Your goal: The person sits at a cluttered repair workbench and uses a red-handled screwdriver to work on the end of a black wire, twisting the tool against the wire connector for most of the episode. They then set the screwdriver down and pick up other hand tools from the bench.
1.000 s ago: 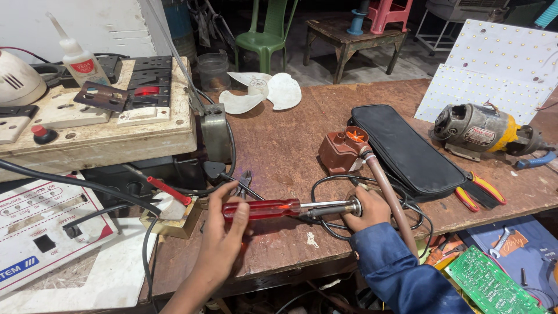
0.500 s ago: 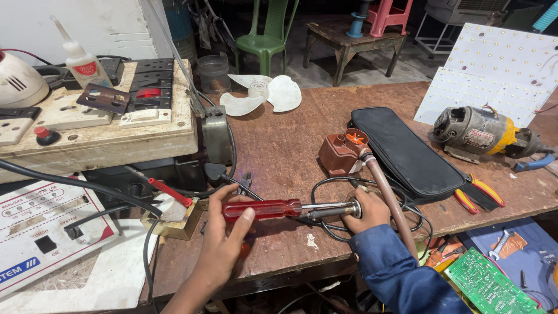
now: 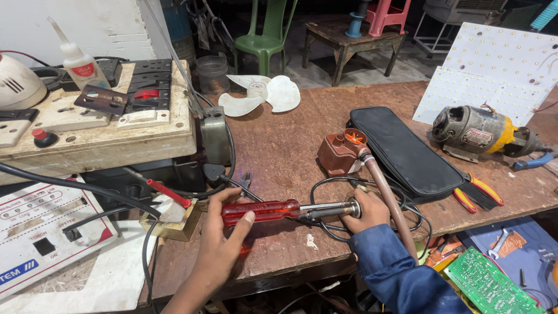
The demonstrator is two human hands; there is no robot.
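Mid-frame on the bench [image 3: 290, 145]: left hand [image 3: 224, 244] gripping red-handled screwdriver [image 3: 261, 210], right hand [image 3: 366, 210] closed around metal fitting [image 3: 334, 209] at its tip beside black cable [image 3: 325, 186]. Apparently mid-job; tip engaged, fitting not yet freed.

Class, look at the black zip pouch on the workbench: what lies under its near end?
Under the near end of the black pouch pliers with red and yellow handles stick out. Their jaws and whatever else lies beneath are covered. The bench shows around it.
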